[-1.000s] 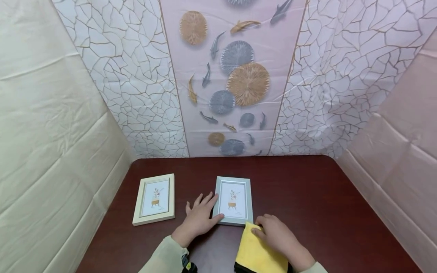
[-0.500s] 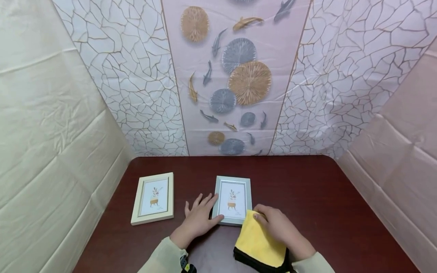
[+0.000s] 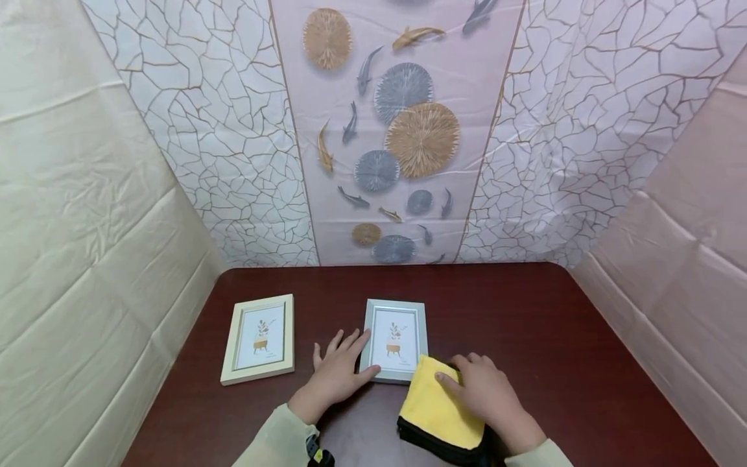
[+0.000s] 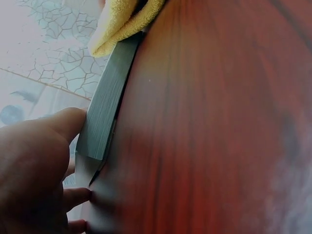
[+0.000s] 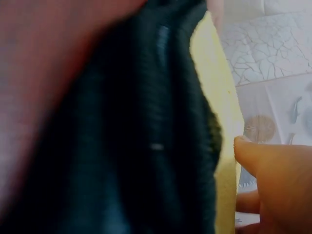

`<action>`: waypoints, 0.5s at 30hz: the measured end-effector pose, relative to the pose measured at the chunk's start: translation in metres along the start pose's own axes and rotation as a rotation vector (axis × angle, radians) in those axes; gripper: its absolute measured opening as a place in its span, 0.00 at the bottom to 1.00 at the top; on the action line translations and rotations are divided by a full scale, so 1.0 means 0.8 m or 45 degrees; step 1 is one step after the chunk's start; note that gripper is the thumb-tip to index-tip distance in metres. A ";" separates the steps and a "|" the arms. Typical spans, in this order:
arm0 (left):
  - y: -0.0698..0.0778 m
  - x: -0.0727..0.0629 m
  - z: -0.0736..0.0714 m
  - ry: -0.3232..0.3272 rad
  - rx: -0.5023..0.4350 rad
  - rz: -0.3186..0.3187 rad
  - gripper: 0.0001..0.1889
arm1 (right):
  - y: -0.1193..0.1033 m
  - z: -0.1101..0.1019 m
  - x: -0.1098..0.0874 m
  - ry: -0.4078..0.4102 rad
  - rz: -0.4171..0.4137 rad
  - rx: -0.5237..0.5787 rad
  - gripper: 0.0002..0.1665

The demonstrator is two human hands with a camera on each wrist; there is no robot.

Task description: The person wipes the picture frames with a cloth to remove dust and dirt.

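Note:
A light blue-grey picture frame (image 3: 395,340) with a plant drawing lies on the dark red table. My left hand (image 3: 334,377) rests at its lower left corner, fingers spread and mostly straight. In the left wrist view, the left thumb (image 4: 73,122) touches the frame's rim. A folded yellow cloth (image 3: 440,408) with black edging covers the frame's lower right corner. My right hand (image 3: 490,392) holds this cloth, thumb on top and the other fingers at its far right edge. The right wrist view shows the right thumb (image 5: 248,153) against the yellow cloth face; the black folds are blurred.
A cream picture frame (image 3: 286,363) with a similar drawing lies to the left on the table (image 3: 496,305). Patterned hangings (image 3: 403,194) stand behind the table, and pale fabric walls (image 3: 117,259) flank both sides.
My right hand has moved the yellow cloth slightly up and left, over the frame's lower right corner. The cloth's black border shows more. My left hand stays at the frame.

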State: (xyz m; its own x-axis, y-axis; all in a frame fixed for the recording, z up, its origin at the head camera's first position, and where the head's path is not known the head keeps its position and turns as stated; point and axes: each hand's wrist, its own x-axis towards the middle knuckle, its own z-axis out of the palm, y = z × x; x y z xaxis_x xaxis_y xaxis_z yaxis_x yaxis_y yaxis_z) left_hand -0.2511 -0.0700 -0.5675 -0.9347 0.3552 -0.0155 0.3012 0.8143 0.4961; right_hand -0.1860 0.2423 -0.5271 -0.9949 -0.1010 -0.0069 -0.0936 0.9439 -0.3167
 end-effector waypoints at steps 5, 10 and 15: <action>0.002 -0.001 -0.004 -0.004 -0.005 0.002 0.43 | -0.003 0.008 -0.008 0.030 -0.021 -0.010 0.27; 0.002 0.001 -0.005 0.007 0.008 -0.002 0.43 | -0.010 0.008 -0.010 0.093 -0.024 0.062 0.17; 0.001 0.000 -0.002 0.012 0.025 -0.001 0.44 | -0.017 0.000 -0.011 0.175 -0.049 0.013 0.17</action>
State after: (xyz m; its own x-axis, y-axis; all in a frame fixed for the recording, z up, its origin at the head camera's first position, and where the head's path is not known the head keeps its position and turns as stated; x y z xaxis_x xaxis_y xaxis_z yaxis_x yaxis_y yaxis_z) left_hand -0.2511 -0.0698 -0.5658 -0.9367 0.3501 -0.0079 0.3038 0.8237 0.4787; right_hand -0.1756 0.2301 -0.5227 -0.9865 -0.0927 0.1353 -0.1324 0.9367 -0.3241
